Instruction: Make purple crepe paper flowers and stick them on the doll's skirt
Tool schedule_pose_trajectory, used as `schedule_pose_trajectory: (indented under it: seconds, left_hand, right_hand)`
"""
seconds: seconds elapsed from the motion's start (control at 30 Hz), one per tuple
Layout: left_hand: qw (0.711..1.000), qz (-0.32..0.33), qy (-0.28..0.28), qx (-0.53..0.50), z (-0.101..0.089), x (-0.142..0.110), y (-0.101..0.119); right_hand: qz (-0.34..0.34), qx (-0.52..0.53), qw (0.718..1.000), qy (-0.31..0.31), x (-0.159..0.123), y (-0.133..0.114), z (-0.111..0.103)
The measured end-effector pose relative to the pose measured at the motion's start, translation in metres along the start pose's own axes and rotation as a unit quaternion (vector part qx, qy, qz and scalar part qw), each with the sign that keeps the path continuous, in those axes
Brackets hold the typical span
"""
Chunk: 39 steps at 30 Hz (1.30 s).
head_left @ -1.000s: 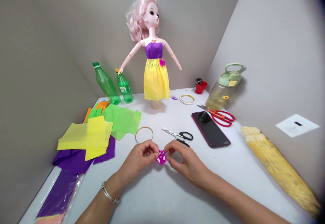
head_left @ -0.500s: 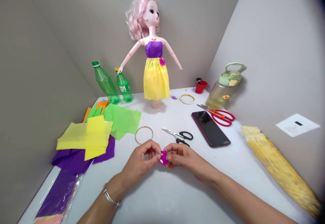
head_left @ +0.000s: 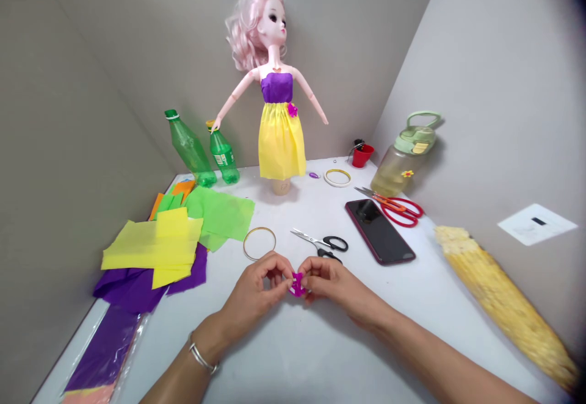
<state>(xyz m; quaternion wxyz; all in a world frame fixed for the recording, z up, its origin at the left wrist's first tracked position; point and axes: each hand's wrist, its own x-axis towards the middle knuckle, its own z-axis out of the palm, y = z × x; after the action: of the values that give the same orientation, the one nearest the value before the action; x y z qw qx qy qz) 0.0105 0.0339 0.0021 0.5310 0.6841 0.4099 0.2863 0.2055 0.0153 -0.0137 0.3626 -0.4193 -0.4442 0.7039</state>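
Observation:
Both hands meet low in the middle of the white table. My left hand and my right hand pinch a small crumpled magenta paper piece between their fingertips, just above the tabletop. A silver bangle sits on my left wrist. Behind the hands lie a thin gold ring and black-handled scissors. At the back stands a pink-haired doll in a purple and yellow paper dress with a magenta flower at the waist.
Yellow, green, orange and purple paper sheets are piled at left, with two green bottles behind. At right lie a dark phone, red scissors, a tape roll, a red cup, a water jug and a yellow fringed bundle.
The magenta piece, spread open between the fingers a second ago, is now squeezed smaller. Both hands have drawn closer together and moved slightly right.

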Motion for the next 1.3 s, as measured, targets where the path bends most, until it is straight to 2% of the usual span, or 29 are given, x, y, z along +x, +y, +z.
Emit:
schedule_pose_trajectory:
  seconds: [0.37, 0.6, 0.83, 1.13, 1.3]
  left_hand:
    - [0.998, -0.032, -0.03, -0.05, -0.009, 0.003, -0.009]
    - [1.0, -0.011, 0.006, 0.028, 0.002, -0.004, 0.003]
    - [0.997, -0.001, 0.02, 0.078, 0.004, -0.003, 0.003]
    - [0.997, 0.016, 0.008, 0.073, 0.004, -0.001, 0.001]
    - [0.999, -0.025, 0.007, 0.039, 0.005, -0.002, 0.004]
  right_hand:
    - [0.007, -0.031, 0.999, 0.012, -0.001, -0.003, 0.002]
    - [-0.031, -0.08, 0.996, 0.019, 0.001, 0.001, 0.001]
    - [-0.05, -0.165, 0.984, 0.049, 0.001, 0.002, 0.003]
    - [-0.077, -0.198, 0.976, 0.055, 0.0, 0.003, 0.005]
    - [-0.076, -0.195, 0.976, 0.058, -0.001, 0.001, 0.006]
